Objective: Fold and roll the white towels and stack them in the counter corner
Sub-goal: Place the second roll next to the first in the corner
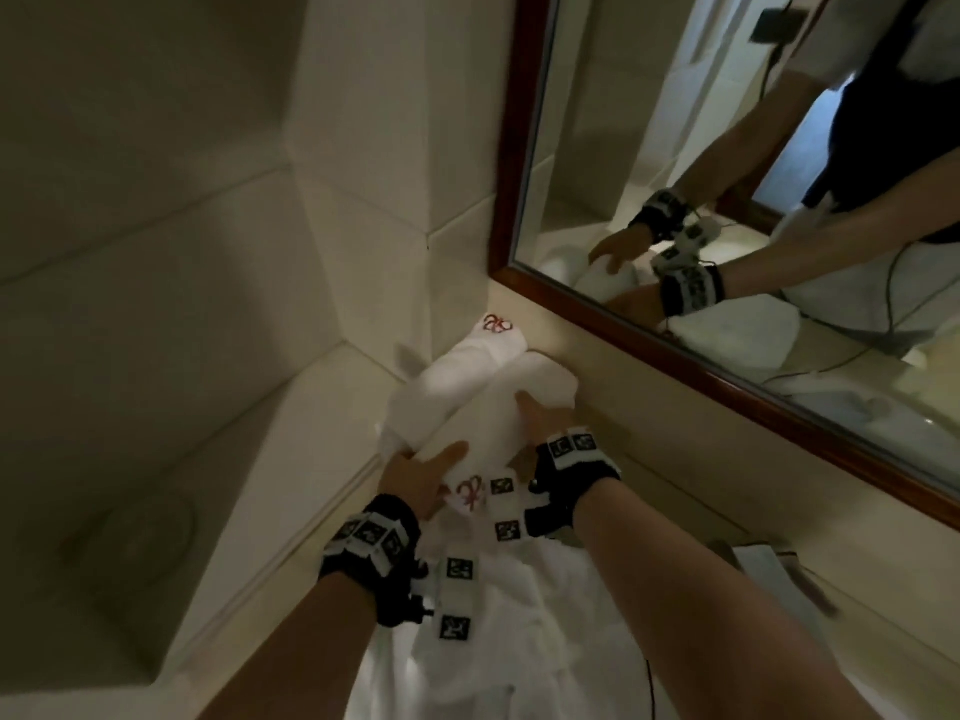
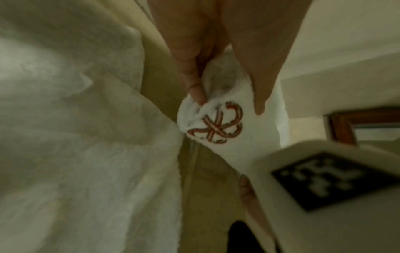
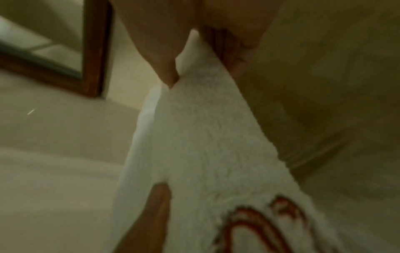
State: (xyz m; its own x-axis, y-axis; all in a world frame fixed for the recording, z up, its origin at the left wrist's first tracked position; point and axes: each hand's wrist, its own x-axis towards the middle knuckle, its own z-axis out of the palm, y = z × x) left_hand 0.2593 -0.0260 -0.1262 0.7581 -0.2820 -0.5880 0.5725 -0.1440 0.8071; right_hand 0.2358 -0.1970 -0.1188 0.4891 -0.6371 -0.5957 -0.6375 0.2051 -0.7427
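At the far left of the stack, a first rolled towel (image 1: pixel 452 376) lies in the counter corner (image 1: pixel 415 356), its far end with a red monogram against the wall. Just beside it, touching along its length, a second rolled towel (image 1: pixel 498 423) is held between both hands.

The left hand (image 1: pixel 415 483) is closed on the near end of this roll, by its red monogram (image 2: pixel 216 125); in the left wrist view the thumb and fingers (image 2: pixel 192 82) are seen pinching the terry there. The right hand (image 1: pixel 545 418) is laid over the roll's right flank further along, thumb on one side and fingers curled round the other, as the right wrist view shows.

The towel is judged soft, light and yielding, not fragile, but prone to unrolling if released unevenly; a hold spread over both ends is judged best, with pressure kept on the outer flap. The roll therefore runs lengthwise from the left hand, past the right, towards the mirror (image 1: pixel 727 200) wall.

An unfolded towel (image 1: pixel 493 641) lies crumpled on the counter beneath the forearms.
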